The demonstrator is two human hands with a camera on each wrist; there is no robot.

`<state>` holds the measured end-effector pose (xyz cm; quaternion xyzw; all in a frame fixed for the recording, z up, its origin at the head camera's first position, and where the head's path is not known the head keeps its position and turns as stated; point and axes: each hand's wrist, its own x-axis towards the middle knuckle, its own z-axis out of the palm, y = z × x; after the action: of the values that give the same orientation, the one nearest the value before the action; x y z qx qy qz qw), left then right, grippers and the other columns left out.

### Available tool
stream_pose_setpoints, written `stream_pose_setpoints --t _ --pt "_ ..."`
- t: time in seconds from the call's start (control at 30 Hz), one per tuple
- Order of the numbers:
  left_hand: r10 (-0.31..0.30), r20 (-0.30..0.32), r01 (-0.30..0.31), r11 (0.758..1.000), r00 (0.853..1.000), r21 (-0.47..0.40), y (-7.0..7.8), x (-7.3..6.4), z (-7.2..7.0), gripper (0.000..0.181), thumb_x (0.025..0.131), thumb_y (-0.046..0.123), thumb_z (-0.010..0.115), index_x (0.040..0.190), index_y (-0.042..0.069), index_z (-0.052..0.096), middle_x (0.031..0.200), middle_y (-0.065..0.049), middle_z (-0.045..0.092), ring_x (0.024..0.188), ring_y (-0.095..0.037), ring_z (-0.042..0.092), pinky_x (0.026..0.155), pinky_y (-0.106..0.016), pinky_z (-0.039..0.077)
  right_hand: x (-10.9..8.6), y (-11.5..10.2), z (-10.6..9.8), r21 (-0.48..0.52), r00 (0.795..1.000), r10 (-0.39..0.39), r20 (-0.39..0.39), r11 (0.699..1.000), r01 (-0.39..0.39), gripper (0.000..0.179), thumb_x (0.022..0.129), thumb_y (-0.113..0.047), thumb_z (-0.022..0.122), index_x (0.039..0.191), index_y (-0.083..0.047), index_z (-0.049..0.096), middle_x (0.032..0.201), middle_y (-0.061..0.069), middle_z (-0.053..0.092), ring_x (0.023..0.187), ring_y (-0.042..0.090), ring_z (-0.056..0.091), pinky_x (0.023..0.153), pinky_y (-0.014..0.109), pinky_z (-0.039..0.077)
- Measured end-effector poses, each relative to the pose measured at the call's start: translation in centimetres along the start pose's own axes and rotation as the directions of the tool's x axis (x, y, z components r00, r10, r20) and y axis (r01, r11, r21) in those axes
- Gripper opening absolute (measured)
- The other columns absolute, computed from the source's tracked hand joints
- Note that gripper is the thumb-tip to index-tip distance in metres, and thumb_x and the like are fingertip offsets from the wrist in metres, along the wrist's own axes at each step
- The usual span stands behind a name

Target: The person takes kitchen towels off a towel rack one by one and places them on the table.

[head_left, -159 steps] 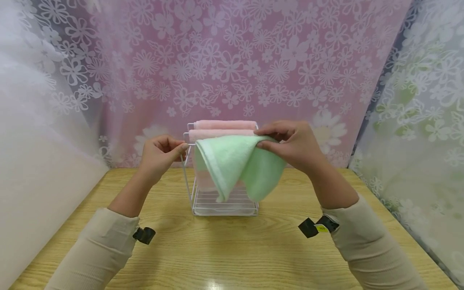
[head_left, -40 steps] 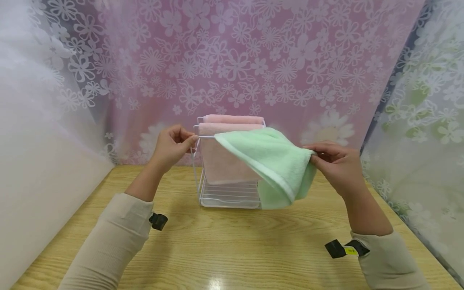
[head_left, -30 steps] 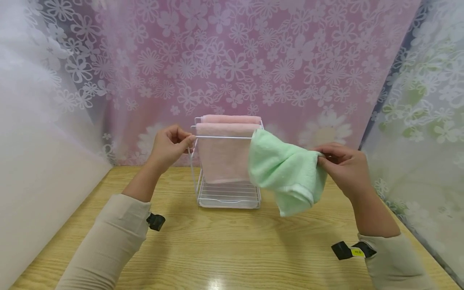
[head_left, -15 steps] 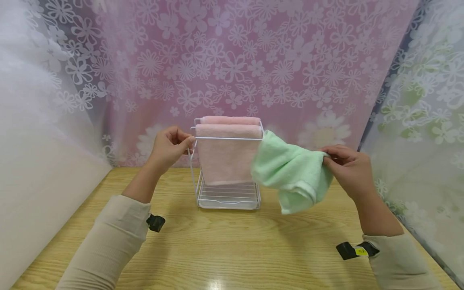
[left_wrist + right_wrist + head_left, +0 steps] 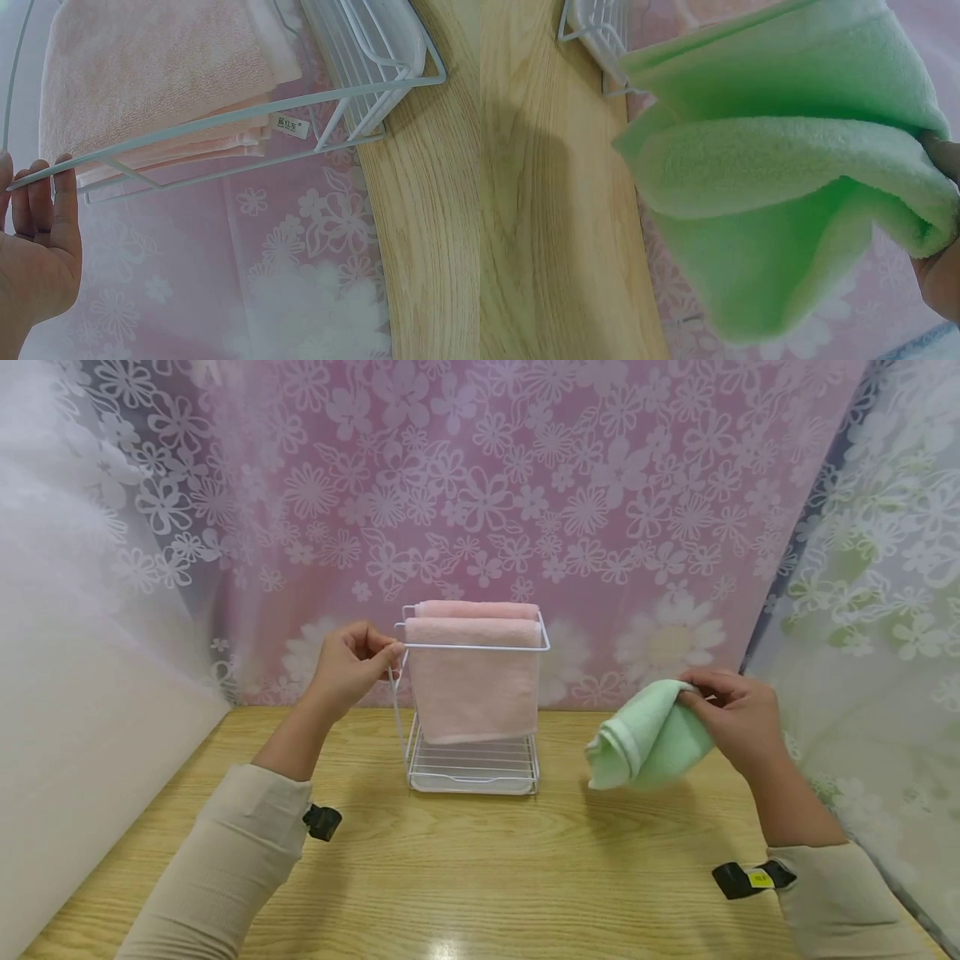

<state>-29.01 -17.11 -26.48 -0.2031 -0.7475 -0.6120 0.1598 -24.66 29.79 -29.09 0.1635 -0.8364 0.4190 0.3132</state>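
Note:
In the head view a white wire towel rack [image 5: 474, 783] stands upright at the back of the table. Two pink towels [image 5: 474, 681] hang over its rear bars, and the front bar is bare. My left hand [image 5: 347, 668] pinches the rack's front upper corner; the left wrist view shows its fingers [image 5: 66, 199] curled over the wire. Off to the right, my right hand [image 5: 738, 714] holds a light green towel [image 5: 652, 735] by one edge. That towel hangs bunched above the table, apart from the rack, and it fills most of the right wrist view.
The wood-grain table [image 5: 465, 877] runs up to a pink floral curtain [image 5: 480, 485] close behind the rack. A white sheet [image 5: 90, 652] borders the left side, and a floral sheet [image 5: 885, 635] borders the right.
The green towel has slid rightward off the rack's front bar and come free, now hanging lower at the right. The right hand moved right and down with it; the left hand kept its grip.

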Motion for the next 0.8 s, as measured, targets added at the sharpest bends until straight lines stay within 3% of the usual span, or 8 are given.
stream_pose_setpoints --t 0.3,0.57,0.8 --pt "0.005 0.002 -0.005 1.0 1.0 0.006 0.1 -0.1 0.0 0.018 0.092 0.008 0.068 0.089 -0.007 0.057 0.087 -0.023 0.064 0.067 -0.014 0.065 0.069 -0.035 0.061 -0.4 0.9 -0.9 -0.077 0.996 0.065 0.061 0.995 -0.06 0.026 0.092 -0.013 0.07 0.11 0.005 0.07 0.099 -0.031 0.059 0.084 -0.005 0.056 0.066 0.006 0.048" --pt "0.003 0.008 -0.003 1.0 1.0 0.008 0.2 -0.1 0.0 0.018 0.092 0.008 0.068 0.089 -0.006 0.058 0.081 -0.011 0.065 0.071 -0.027 0.066 0.069 -0.032 0.061 -0.8 0.7 -1.2 -0.099 0.991 0.066 0.114 0.994 -0.054 0.023 0.092 -0.015 0.071 0.107 0.002 0.072 0.094 -0.031 0.06 0.076 -0.003 0.059 0.062 0.01 0.05" --pt "-0.001 0.005 0.001 1.0 1.0 0.007 0.1 -0.1 0.0 0.018 0.092 0.009 0.068 0.09 -0.006 0.058 0.078 -0.006 0.065 0.069 -0.022 0.066 0.068 -0.03 0.06 -1.3 0.2 -1.6 -0.129 0.982 0.058 0.179 0.991 -0.035 0.021 0.092 -0.016 0.07 0.105 0.0 0.073 0.089 -0.021 0.066 0.07 0.002 0.06 0.057 0.016 0.052"
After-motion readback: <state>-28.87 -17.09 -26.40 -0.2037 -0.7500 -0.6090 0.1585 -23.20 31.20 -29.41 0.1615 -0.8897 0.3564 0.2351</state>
